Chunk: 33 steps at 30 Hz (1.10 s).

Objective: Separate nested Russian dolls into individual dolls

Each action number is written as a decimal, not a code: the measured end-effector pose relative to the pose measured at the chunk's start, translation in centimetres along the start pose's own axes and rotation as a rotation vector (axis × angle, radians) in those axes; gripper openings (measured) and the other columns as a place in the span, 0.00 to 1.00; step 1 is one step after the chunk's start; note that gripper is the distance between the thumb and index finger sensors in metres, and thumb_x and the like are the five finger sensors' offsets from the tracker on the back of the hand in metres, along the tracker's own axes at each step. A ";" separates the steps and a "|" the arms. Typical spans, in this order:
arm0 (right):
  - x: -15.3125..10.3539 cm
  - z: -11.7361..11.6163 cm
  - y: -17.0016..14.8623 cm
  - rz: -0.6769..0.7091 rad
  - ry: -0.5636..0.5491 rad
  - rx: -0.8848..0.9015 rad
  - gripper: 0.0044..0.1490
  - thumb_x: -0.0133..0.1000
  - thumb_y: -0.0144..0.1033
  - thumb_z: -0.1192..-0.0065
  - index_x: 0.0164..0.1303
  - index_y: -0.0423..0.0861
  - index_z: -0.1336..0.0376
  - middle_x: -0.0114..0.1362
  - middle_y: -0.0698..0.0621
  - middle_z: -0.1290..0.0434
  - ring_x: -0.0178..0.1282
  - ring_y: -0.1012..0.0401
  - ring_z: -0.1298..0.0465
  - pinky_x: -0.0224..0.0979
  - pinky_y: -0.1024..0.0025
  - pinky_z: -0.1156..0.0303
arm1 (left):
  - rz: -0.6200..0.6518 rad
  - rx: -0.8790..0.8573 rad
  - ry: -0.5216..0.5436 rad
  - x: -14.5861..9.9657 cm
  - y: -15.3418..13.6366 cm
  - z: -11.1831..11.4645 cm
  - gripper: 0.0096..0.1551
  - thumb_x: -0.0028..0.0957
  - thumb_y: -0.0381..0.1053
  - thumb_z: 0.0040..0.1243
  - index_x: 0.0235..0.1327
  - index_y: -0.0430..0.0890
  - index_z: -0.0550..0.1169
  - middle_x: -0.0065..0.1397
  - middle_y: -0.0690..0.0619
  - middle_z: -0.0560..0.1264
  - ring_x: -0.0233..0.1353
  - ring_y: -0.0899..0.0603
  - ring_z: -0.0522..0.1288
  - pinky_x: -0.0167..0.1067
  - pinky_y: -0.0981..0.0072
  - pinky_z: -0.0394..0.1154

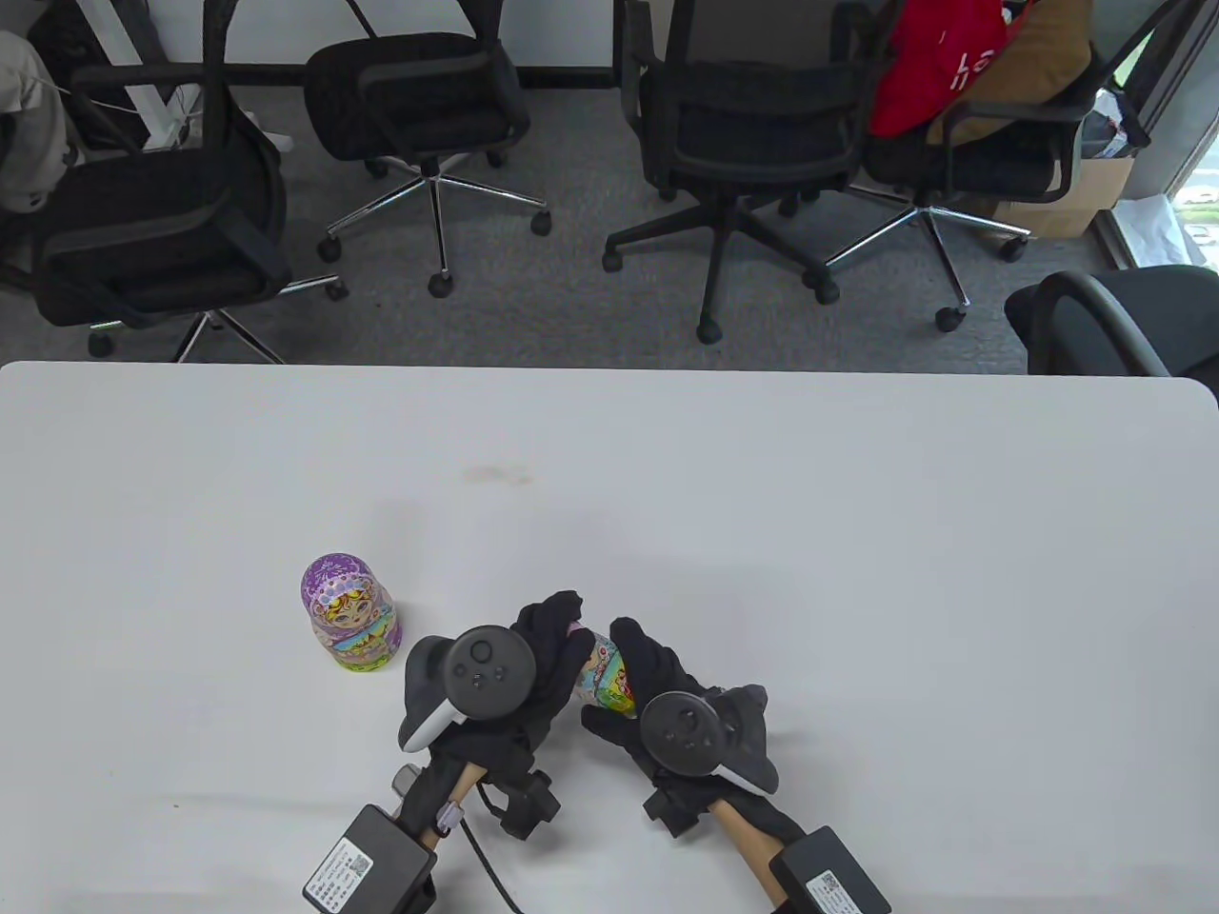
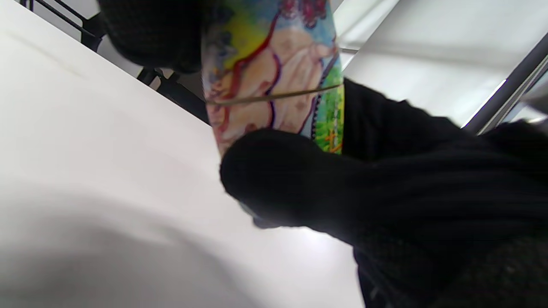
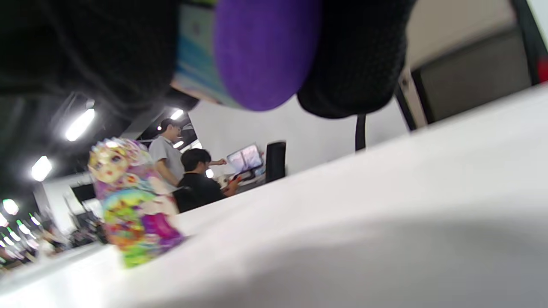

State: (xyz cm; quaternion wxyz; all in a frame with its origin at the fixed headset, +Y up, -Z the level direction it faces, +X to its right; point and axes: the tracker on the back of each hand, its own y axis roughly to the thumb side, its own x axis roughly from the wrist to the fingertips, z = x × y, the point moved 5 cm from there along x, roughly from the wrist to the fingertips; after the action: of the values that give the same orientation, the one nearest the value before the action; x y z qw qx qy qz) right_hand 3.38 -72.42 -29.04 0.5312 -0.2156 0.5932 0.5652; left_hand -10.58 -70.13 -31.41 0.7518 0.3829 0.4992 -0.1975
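Two gloved hands hold a small nesting doll (image 1: 608,678) between them above the white counter (image 1: 857,533).

The left hand (image 1: 533,666) grips the doll's upper end, while the right hand (image 1: 657,685) grips its lower end; both grips are closed around the doll, which lies tilted, its top toward 11 o'clock. In the left wrist view a thin seam line crosses the painted body. A larger purple nesting doll (image 1: 349,612) stands upright on the counter, apart from the hands, at about 10 o'clock from them. Black office chairs (image 1: 419,105) stand beyond the counter's far edge.
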 end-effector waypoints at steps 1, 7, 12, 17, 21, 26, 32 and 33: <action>0.1 0.0 0.0 -0.003 0.014 -0.003 0.61 0.45 0.55 0.32 0.76 0.29 0.51 0.71 0.36 0.32 0.62 0.47 0.23 0.64 0.62 0.18 | -0.004 -0.013 0.010 0.0 -0.3 0.0 0.39 0.66 0.55 0.33 0.79 0.29 0.59 0.72 0.30 0.68 0.62 0.32 0.75 0.51 0.60 0.83; 0.0 0.2 0.1 -0.020 -0.022 0.013 0.61 0.45 0.53 0.30 0.77 0.30 0.52 0.72 0.36 0.33 0.64 0.45 0.24 0.65 0.59 0.20 | -0.039 0.013 0.059 -0.1 0.0 -0.4 0.39 0.66 0.55 0.33 0.79 0.29 0.59 0.72 0.30 0.69 0.60 0.32 0.76 0.48 0.60 0.82; -0.2 0.3 0.2 0.034 -0.042 -0.105 0.61 0.45 0.53 0.30 0.77 0.31 0.52 0.73 0.37 0.34 0.65 0.46 0.25 0.66 0.60 0.20 | -0.091 0.000 0.136 -0.5 -0.9 -1.5 0.39 0.66 0.57 0.34 0.79 0.30 0.61 0.71 0.32 0.71 0.58 0.34 0.77 0.45 0.61 0.81; -0.1 0.0 -2.2 -0.027 0.006 -0.004 0.61 0.45 0.52 0.30 0.78 0.35 0.54 0.75 0.39 0.36 0.68 0.46 0.27 0.70 0.58 0.23 | -0.134 -0.037 0.212 -0.9 -2.3 -3.5 0.41 0.66 0.57 0.38 0.82 0.31 0.59 0.75 0.32 0.69 0.62 0.33 0.76 0.47 0.59 0.80; -0.1 -0.3 -4.4 -0.115 0.023 0.162 0.61 0.46 0.51 0.30 0.79 0.36 0.55 0.76 0.39 0.37 0.70 0.45 0.29 0.71 0.56 0.25 | -0.194 0.096 0.199 -0.8 -3.4 -3.6 0.39 0.66 0.56 0.44 0.83 0.34 0.62 0.78 0.33 0.68 0.64 0.31 0.75 0.51 0.57 0.80; -0.3 0.4 -6.3 -0.197 -0.013 0.257 0.61 0.47 0.52 0.31 0.79 0.36 0.56 0.77 0.39 0.38 0.70 0.44 0.30 0.72 0.55 0.26 | -0.297 0.289 0.055 0.0 -5.5 -1.5 0.38 0.65 0.54 0.49 0.83 0.36 0.63 0.80 0.34 0.67 0.69 0.29 0.74 0.57 0.53 0.79; -0.5 0.9 -7.6 -0.248 -0.043 0.308 0.61 0.47 0.52 0.31 0.79 0.35 0.56 0.77 0.39 0.39 0.71 0.44 0.30 0.72 0.54 0.27 | -0.384 0.410 -0.078 0.4 -7.6 0.7 0.37 0.64 0.53 0.51 0.83 0.37 0.63 0.81 0.34 0.67 0.71 0.29 0.74 0.61 0.51 0.79; -0.5 0.9 -7.7 -0.251 -0.044 0.312 0.61 0.47 0.52 0.31 0.79 0.35 0.56 0.77 0.38 0.39 0.71 0.44 0.30 0.72 0.54 0.27 | -0.390 0.422 -0.088 0.4 -7.8 0.9 0.37 0.64 0.53 0.51 0.83 0.37 0.63 0.81 0.34 0.67 0.72 0.29 0.74 0.62 0.51 0.79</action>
State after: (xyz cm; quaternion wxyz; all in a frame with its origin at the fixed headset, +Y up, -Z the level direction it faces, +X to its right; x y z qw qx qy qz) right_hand 10.53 -73.81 -31.84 0.6373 -0.1907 0.6301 0.4004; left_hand -15.17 -75.74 -34.57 0.6242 0.4187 0.4784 -0.4541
